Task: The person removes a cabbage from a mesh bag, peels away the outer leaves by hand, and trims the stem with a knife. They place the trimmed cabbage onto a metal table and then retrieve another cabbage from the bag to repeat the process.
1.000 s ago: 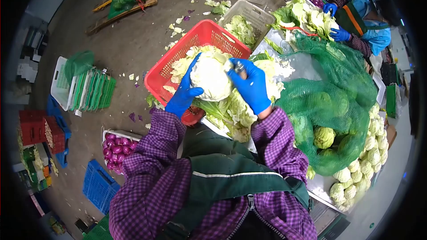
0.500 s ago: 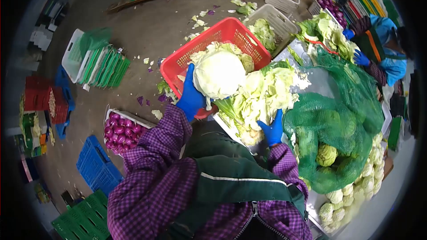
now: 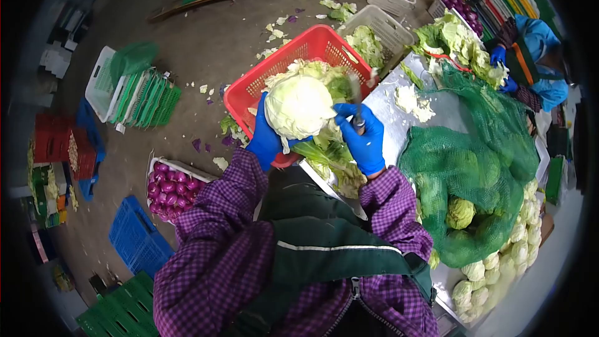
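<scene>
A pale, trimmed cabbage (image 3: 298,106) rests in my left hand (image 3: 266,136), whose blue-gloved fingers wrap its left side and underside. Close to the cabbage's right side, my right hand (image 3: 364,139) is closed on a knife (image 3: 359,121); its dark handle shows between the fingers and its raised blade is blurred. The thumb and fingertips of that hand are right at a leaf edge of the cabbage. Below both hands is a red crate (image 3: 240,97) holding loose cabbage leaves (image 3: 337,87). More leaves (image 3: 337,165) hang over the table edge beneath my right hand.
On the metal table (image 3: 390,109) lies a green net sack (image 3: 462,175) of cabbages, with trimmed cabbages (image 3: 474,293) beyond it. A grey crate (image 3: 399,37) stands past the red one. Red onions (image 3: 171,187) fill a crate at left. A co-worker (image 3: 540,56) stands at far right.
My right hand has moved left and up from the table to the cabbage, now with a knife showing. The leaf heap on the table has shifted toward the red crate, baring metal.
</scene>
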